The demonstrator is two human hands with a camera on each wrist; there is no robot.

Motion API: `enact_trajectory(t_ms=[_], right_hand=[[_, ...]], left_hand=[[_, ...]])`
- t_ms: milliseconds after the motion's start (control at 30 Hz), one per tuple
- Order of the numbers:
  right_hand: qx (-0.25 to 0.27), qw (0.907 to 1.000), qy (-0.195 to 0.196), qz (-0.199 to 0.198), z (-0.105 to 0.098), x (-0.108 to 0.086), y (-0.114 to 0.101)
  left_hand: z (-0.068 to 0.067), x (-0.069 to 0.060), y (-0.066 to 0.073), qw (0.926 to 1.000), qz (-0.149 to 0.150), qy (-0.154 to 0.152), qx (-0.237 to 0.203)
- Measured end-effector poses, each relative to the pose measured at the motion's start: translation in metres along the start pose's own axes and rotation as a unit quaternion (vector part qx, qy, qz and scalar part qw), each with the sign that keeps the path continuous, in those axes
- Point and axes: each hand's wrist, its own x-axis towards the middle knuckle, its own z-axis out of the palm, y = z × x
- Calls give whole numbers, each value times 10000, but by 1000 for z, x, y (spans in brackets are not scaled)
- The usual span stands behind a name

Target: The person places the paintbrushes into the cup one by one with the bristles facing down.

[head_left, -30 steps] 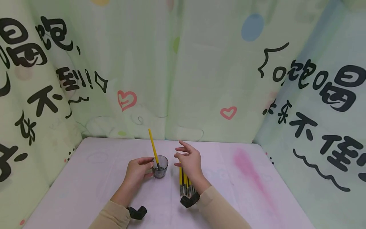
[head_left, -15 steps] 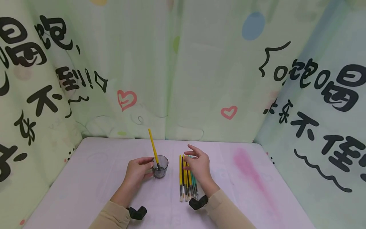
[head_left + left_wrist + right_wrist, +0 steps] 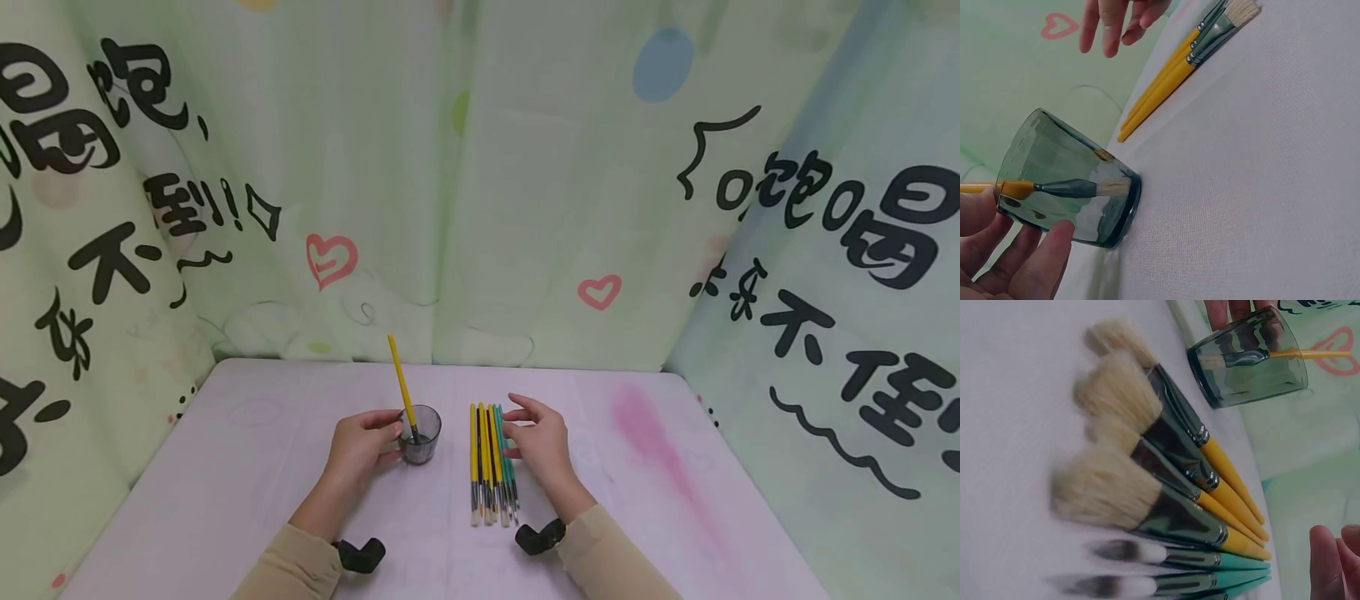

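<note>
A yellow-handled paintbrush (image 3: 400, 375) leans inside a clear, tinted glass (image 3: 427, 433), bristles down on its bottom. My left hand (image 3: 362, 446) holds the glass from its left side, with the thumb near the rim beside the brush handle in the left wrist view. Several paintbrushes (image 3: 483, 467) lie side by side to the right of the glass, bristles toward me. Yellow handles are on the left and green-handled brushes (image 3: 1241, 560) on the right. Close by the right edge of this row is my right hand (image 3: 547, 442), its fingers loosely bent and nothing held.
A white-pink table (image 3: 247, 483) carries everything, with a pink stain (image 3: 652, 442) at right. Pale green curtains (image 3: 517, 208) with black lettering and hearts enclose its back and sides. Black wrist straps (image 3: 362, 556) sit at both cuffs.
My right hand has moved right and slightly toward me, from over the brushes to their right side, uncovering the row. The left hand, glass and brush inside have stayed put.
</note>
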Motion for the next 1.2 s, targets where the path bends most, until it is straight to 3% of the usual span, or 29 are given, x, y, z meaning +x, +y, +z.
enact_trajectory(t_ms=[333, 767, 1200], right_hand=[[-488, 9985, 24, 253, -8, 0, 12], [-928, 9939, -274, 525, -6, 1, 24], [-1501, 9881, -217, 233, -2, 1, 21]], left_hand=[[1, 0, 0, 10000, -22, -17, 26], [-1, -2, -1, 10000, 2, -63, 67], [-1, 0, -1, 10000, -55, -75, 30]])
